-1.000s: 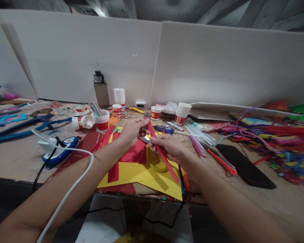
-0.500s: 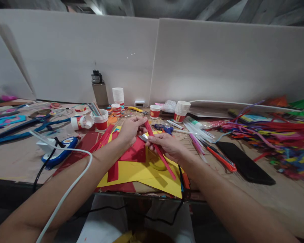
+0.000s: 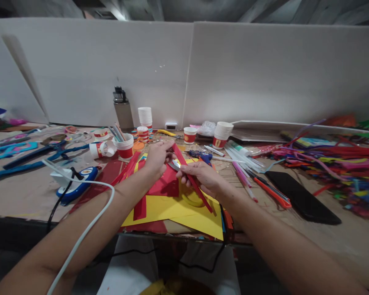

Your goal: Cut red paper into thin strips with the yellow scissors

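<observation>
Pinching the upper end of a long, flat red strip (image 3: 199, 191) between its fingertips, the left hand (image 3: 160, 157) sits near the middle of the worktop. The right hand (image 3: 197, 173) grips the same strip farther down, thumb on top, so the strip slants between both hands and its loose end reaches down over yellow paper sheets (image 3: 162, 209). A pointed silver blade (image 3: 174, 164) shows between the hands; whether the right hand also holds it, I cannot tell. Below lies a red paper rectangle (image 3: 166, 187), on the yellow sheets. Just beyond the right hand is a blue glue gun (image 3: 205, 157). Farther right lie an orange-handled utility knife (image 3: 275, 194) and a black, flat rectangular object (image 3: 303, 198); left of the left hand stands a red-and-white paper cup of pencils (image 3: 125, 150).
</observation>
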{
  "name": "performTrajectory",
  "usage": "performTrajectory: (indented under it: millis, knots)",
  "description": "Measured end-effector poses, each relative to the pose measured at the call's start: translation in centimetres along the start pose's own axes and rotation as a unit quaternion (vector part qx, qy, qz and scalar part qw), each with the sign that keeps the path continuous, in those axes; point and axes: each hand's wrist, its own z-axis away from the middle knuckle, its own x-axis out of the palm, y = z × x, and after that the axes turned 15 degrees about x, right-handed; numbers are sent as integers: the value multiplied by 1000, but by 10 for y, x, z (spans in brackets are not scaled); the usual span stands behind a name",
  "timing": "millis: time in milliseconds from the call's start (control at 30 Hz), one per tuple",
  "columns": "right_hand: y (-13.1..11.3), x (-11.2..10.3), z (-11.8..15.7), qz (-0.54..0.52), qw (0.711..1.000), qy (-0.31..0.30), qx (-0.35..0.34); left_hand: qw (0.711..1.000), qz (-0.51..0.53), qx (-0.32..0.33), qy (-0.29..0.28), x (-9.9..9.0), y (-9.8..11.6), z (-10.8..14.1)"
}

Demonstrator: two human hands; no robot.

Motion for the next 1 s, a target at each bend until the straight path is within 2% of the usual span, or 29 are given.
performTrajectory:
  millis: [67,167,267,367,433,833,1000]
  knots:
    - [1,0,1,-2,1000,-2,0,999,14,-10,32,-6,2,-8]
    - [1,-1,0,-23,1000,4,-12,998,15,-61,21,-13,3,-14]
    - [0,-2,-1,-38,999,12,-30,992,5,-107,-66,-11,-1,-8]
    - [-1,-3,-1,-44,998,18,-37,982,-5,-69,-173,-6,-6,2]
    - [0,-3,-1,-43,998,21,-39,978,-24,-50,-200,-3,-7,7]
    - [0,0,-3,-8,999,28,-23,994,-11,-45,-101,-5,-3,-1]
    - [-2,3,2,8,1000,15,-1,994,-21,-55,-87,-11,1,-9]
